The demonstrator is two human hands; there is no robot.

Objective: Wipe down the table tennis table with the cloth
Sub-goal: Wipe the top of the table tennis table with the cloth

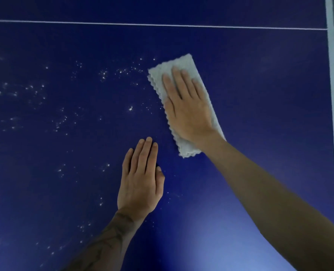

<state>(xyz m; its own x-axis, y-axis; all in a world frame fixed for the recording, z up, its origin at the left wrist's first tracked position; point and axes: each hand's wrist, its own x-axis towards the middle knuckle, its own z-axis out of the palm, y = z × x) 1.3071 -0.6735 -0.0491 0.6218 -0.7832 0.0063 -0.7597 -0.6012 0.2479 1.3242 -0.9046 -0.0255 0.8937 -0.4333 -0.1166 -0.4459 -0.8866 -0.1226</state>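
Cloth: light grey folded cloth [183, 62], a long rectangle with scalloped edges. It lies flat on the blue table tennis bench [260, 98], a bit right of the middle of the view.
Right hand: the right hand [187, 108] is palm down on top of the cloth with fingers straight and slightly spread. It's pressing, not gripping, and nothing is curled round the cloth.
Left hand: the left hand [140, 184] is flat on the bare bench, near the cloth's lower end but not touching it. Fingers are straight and together, holding nothing.
Mess: white specks [103, 74] are scattered all over the left side, some right up by the cloth's left edge. Right of the cloth looks clean, though it's a bit blurry.
Markings: a thin white line [162, 25] runs across the top and a white edge band [333, 114] down the right.
Step (my guess): mid-wipe, with the dusty left half not done yet.
Doing it well imo: flat palm and even pressure, with the long edge leading leftwards so it gathers the specks instead of flicking them. Overlap the passes, and shift the left hand out of the path, since it's parked in the dirty zone.
Watch out: with no grip, the cloth could bunch or slide out from under the palm.
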